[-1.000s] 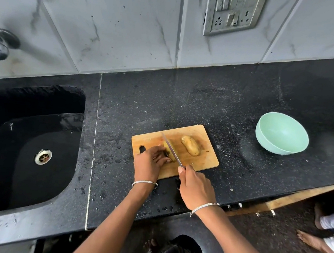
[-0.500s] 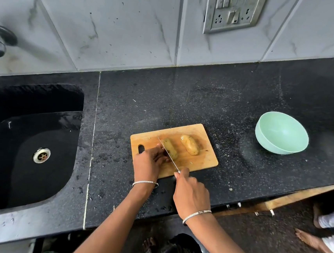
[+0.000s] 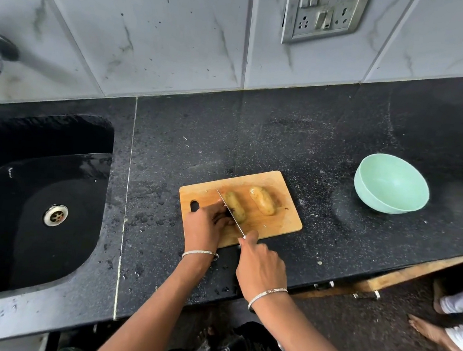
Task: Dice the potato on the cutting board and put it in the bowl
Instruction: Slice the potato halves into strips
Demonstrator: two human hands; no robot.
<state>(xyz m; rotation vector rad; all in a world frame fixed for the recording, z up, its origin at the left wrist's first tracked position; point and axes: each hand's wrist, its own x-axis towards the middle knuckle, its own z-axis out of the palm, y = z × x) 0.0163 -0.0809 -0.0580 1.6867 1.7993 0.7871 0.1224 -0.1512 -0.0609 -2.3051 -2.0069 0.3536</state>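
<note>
Head view: I look down on a black counter (image 3: 284,141) with a wooden cutting board (image 3: 285,225) near its front edge.
Potato: it is cut into two long halves. Both lie on the board, a little apart.
Left hand (image 3: 205,226): the fingers are curled and pressed together. They seem to hold down the near end of the left potato half (image 3: 236,211), but the blade hides the tips from me.
Right hand (image 3: 261,266): the fingers are wrapped tight round the knife handle, which is hidden inside the fist.
Knife (image 3: 226,204): the thin blade runs away from the right fingers, slanting up and left. It sits between the left fingers and the left potato half, touching that half.
Right potato half (image 3: 262,201): it lies by itself, to the right of the blade and beyond the right fingers.
Bowl (image 3: 365,188): light green, on the counter, well to the right of both hands.
Sink (image 3: 37,213): black with a round drain, well to the left of the left fingers.
Wrists: each wears a thin silver bangle (image 3: 200,253).
</note>
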